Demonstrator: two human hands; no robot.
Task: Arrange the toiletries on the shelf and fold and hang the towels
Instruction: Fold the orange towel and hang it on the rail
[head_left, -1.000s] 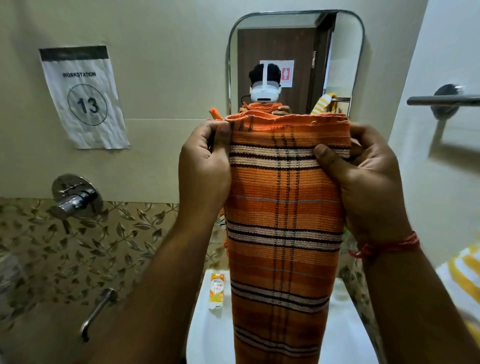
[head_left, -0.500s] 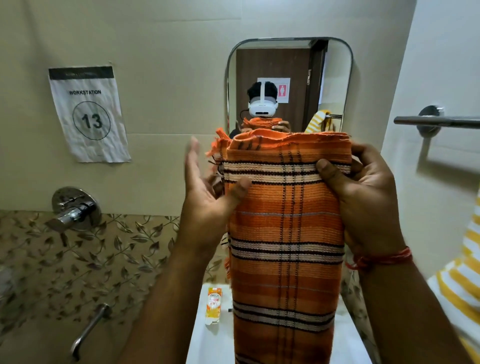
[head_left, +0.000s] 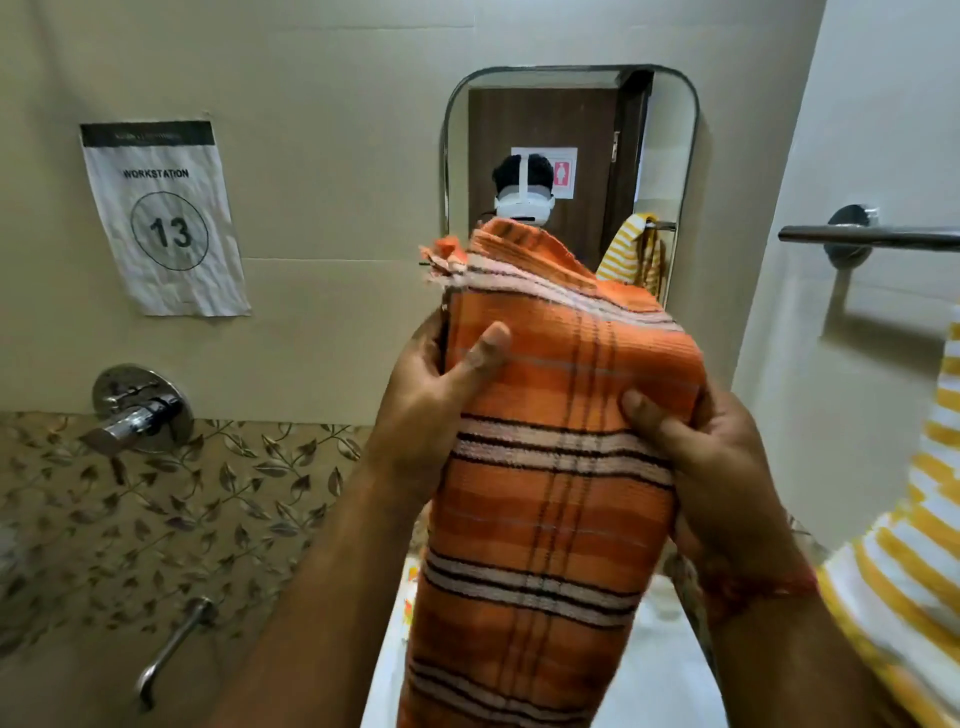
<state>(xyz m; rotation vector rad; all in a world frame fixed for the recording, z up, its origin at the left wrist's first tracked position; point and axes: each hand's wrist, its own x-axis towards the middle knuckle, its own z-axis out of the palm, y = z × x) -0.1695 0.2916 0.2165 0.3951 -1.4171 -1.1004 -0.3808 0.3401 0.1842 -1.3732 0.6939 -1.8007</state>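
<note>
An orange towel with white and black stripes hangs folded lengthwise in front of me, its top edge drooping over to the left. My left hand holds its left edge, thumb across the front. My right hand grips the right edge lower down, thumb on the front. A steel towel bar runs along the right wall. A yellow-and-white striped towel hangs at the far right. The towel hides most of the small orange toiletry tube on the white shelf below.
A mirror on the wall ahead reflects me and a door. A paper sign reading "Workstation 13" is taped at the left. A chrome tap valve and a spout stick out of the left wall.
My left hand, open half a second ago, has closed on the towel's left edge lower down. My right hand has slid down the right edge. The towel's top now flops over.
</note>
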